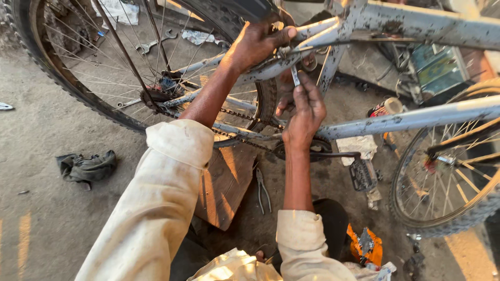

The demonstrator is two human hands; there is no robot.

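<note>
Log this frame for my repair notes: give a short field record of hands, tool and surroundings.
left hand: grips bicycle frame near the seat junction
right hand: holds a spanner upright at the frame
rear wheel: left, chain on
pedal: below the frame
pliers: on the ground
rag: on the ground, left

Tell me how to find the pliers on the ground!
Start at the pale bicycle frame and drop to the chainring beside the right hand. On the dirt below, right of the brown cardboard piece, lie the pliers. They are thin dark metal with two long handles, unlike the crumpled rag far left.
</note>
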